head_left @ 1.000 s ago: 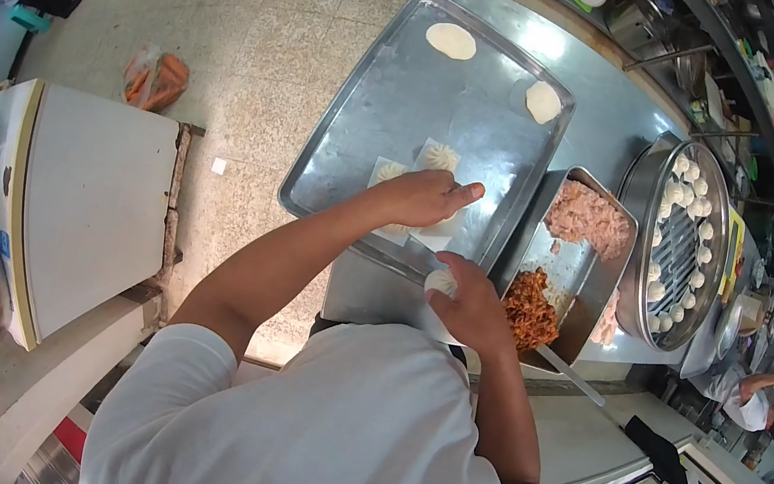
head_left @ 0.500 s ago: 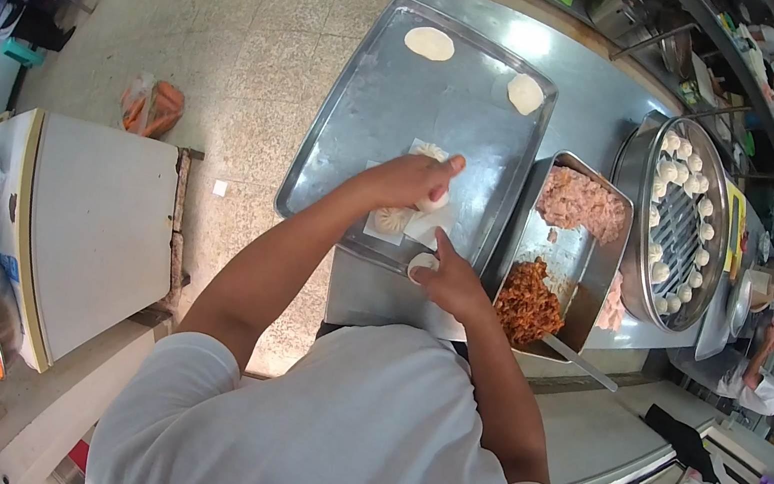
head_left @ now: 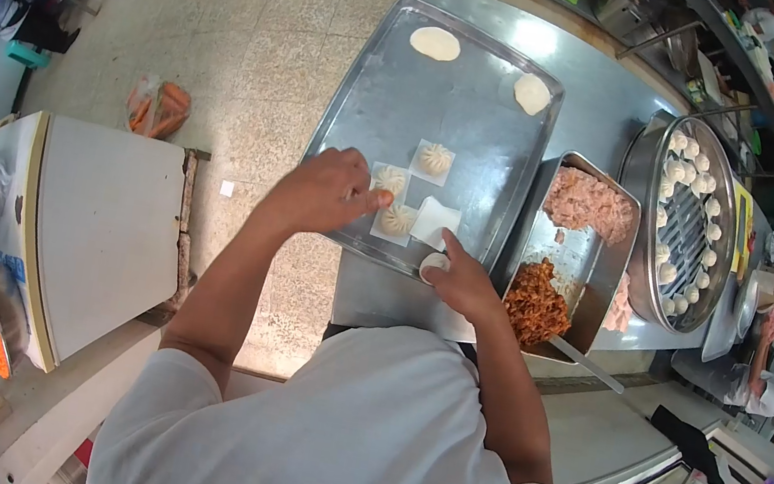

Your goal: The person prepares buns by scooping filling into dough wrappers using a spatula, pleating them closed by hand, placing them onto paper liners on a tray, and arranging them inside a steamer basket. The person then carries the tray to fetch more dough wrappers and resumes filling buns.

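My left hand is at the tray's left edge, its thumb apart from the curled fingers, with nothing visible in it. Close to its fingertips lies a pleated bun on a white paper square. A second bun sits just below, and a third bun is farther up, each on paper. My right hand stretches its index finger onto the loose white paper squares. Beside its thumb is a small round white piece, perhaps dough, partly covered. All this rests on a metal tray.
Two flat dough rounds, one left and one right, lie at the tray's far end. To the right, a metal pan holds pink filling and reddish-brown filling. Beyond it stands a round steamer with several buns.
My left hand has moved left from over the middle of the tray, uncovering the far bun and the paper squares. A bun now shows on the left paper square. My right hand stays in place.
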`<state>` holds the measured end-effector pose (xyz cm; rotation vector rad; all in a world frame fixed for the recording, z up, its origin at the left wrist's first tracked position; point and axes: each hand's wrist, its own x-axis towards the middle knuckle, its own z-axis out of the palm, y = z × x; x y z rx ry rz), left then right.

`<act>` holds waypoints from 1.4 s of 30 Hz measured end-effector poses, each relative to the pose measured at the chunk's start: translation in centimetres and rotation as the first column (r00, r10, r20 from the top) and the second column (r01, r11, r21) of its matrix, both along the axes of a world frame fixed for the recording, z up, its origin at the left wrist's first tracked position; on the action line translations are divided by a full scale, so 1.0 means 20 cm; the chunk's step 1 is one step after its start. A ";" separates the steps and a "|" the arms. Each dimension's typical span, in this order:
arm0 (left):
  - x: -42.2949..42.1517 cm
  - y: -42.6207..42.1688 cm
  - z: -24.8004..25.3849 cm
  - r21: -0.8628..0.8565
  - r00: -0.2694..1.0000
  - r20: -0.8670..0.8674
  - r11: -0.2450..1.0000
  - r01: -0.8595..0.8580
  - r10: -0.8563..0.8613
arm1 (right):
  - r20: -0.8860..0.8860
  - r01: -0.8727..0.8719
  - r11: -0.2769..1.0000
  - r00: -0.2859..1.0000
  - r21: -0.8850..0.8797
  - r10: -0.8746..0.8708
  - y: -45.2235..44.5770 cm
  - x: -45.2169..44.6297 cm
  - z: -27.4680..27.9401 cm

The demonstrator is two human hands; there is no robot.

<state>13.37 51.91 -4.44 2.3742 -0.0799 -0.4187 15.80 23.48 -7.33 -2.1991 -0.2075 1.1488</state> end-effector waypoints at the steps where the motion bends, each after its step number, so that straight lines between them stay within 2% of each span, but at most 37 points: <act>1: -0.06 -0.01 -0.09 0.060 0.999 0.052 0.998 -0.007 0.004 | -0.005 -0.015 1.000 1.000 -0.013 0.015 0.01 0.00 0.00; 2: -0.11 -0.02 -0.17 0.119 0.994 0.108 0.993 -0.015 0.002 | -0.006 -0.023 1.000 1.000 -0.011 0.023 0.02 0.00 -0.01; 3: -0.16 -0.04 -0.21 0.147 0.966 0.258 0.989 -0.013 -0.026 | 0.027 -0.051 0.998 0.998 -0.036 0.052 0.02 0.00 -0.03; 6: -0.23 -0.17 -0.10 0.064 0.946 0.323 0.998 0.017 -0.036 | 0.040 -0.075 0.995 0.996 -0.072 0.078 0.01 -0.01 -0.02; 7: -0.26 -0.24 -0.11 -0.002 0.937 0.341 0.997 0.078 -0.073 | 0.025 -0.081 0.994 0.996 -0.070 0.083 0.01 0.00 -0.02; 8: -0.27 -0.29 -0.11 -0.004 0.938 0.342 0.998 0.066 -0.061 | 0.026 -0.093 0.993 0.995 -0.071 0.095 0.01 0.00 -0.02; 10: -0.25 -0.38 -0.08 -0.067 0.956 -0.006 0.954 0.291 -0.292 | 0.029 -0.101 0.995 0.994 -0.026 0.102 -0.01 0.01 -0.02; 14: -0.21 -0.45 -0.26 -0.010 0.957 0.057 0.958 0.286 -0.285 | 0.042 -0.082 0.997 0.996 -0.013 0.082 -0.04 0.02 -0.01; 16: -0.18 -0.46 -0.26 0.035 0.943 0.011 0.942 0.333 -0.334 | 0.215 -0.189 0.982 0.959 -0.014 0.188 -0.05 0.03 -0.03; 17: -0.18 -0.46 -0.26 0.035 0.943 0.011 0.943 0.332 -0.333 | 0.214 -0.191 0.982 0.958 -0.014 0.189 -0.05 0.03 -0.03; 19: -0.18 -0.45 -0.24 0.056 0.939 0.044 0.940 0.337 -0.340 | 0.392 -0.053 0.994 0.920 0.100 0.010 0.00 0.02 0.05; 20: -0.17 -0.45 -0.22 0.057 0.938 0.043 0.939 0.340 -0.343 | 0.391 -0.050 0.994 0.920 0.101 0.006 0.01 0.02 0.04; 22: -0.14 -0.45 -0.20 0.057 0.917 -0.124 0.920 0.388 -0.379 | 0.596 -0.124 0.980 0.803 0.155 0.007 0.05 0.04 0.03; 23: -0.15 -0.45 -0.20 0.059 0.915 -0.125 0.918 0.392 -0.383 | 0.596 -0.119 0.980 0.803 0.157 0.002 0.07 0.05 -0.01; 25: -0.17 -0.46 -0.21 0.056 0.936 -0.067 0.935 0.349 -0.345 | 0.647 -0.176 0.984 0.752 0.010 0.128 0.10 0.06 -0.10; 28: -0.16 -0.45 -0.19 0.076 0.924 -0.090 0.923 0.378 -0.371 | 0.652 -0.183 0.982 0.740 -0.042 0.165 0.11 0.07 -0.14; 34: -0.17 -0.44 -0.17 0.075 0.925 -0.113 0.925 0.373 -0.363 | 0.632 -0.117 0.990 0.774 0.079 0.041 0.08 0.09 -0.13; 40: -0.16 -0.43 -0.12 0.016 0.929 -0.073 0.931 0.364 -0.362 | 0.616 -0.074 0.995 0.788 0.073 0.014 0.07 0.10 -0.13; 42: -0.17 -0.45 -0.17 0.046 0.936 -0.065 0.936 0.350 -0.346 | 0.617 -0.069 0.994 0.787 0.082 0.004 0.07 0.10 -0.13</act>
